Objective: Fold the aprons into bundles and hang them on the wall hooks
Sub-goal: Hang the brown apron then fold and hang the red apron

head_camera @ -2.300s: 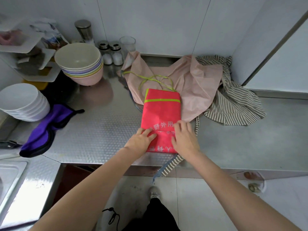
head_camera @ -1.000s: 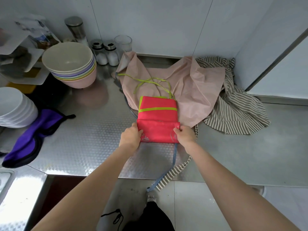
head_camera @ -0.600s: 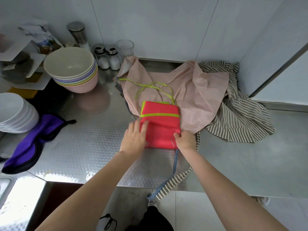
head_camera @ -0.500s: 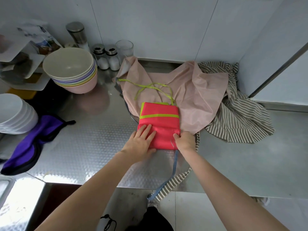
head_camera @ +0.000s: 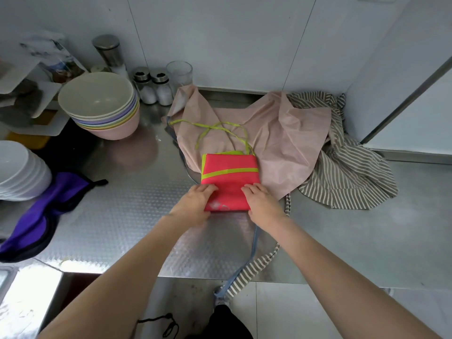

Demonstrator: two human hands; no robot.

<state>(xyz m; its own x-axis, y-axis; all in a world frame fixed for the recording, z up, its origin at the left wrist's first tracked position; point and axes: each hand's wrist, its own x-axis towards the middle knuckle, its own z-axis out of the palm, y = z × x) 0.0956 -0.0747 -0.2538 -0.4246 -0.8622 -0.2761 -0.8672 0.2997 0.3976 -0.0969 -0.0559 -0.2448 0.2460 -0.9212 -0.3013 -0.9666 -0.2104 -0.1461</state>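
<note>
A red apron (head_camera: 230,176) with lime-green trim lies folded into a small rectangle on the steel counter (head_camera: 127,216), partly on top of a spread pink apron (head_camera: 281,133). Its lime straps (head_camera: 215,127) trail away over the pink fabric. My left hand (head_camera: 195,204) holds the near left corner of the red bundle, fingers on top and thumb hidden. My right hand (head_camera: 263,201) holds the near right corner the same way. A crumpled striped apron (head_camera: 347,172) sits to the right, against the wall corner. No wall hooks are in view.
A purple apron (head_camera: 49,204) lies at the left by a stack of white plates (head_camera: 17,170). Stacked pastel bowls (head_camera: 97,101), two shakers (head_camera: 154,86) and a glass (head_camera: 179,72) stand at the back. A striped strap (head_camera: 254,267) hangs over the counter's front edge.
The near end of the red apron was folded over, making it shorter. My left hand pressed it flat, then moved to the near left corner; my right hand shifted up onto the near right corner.
</note>
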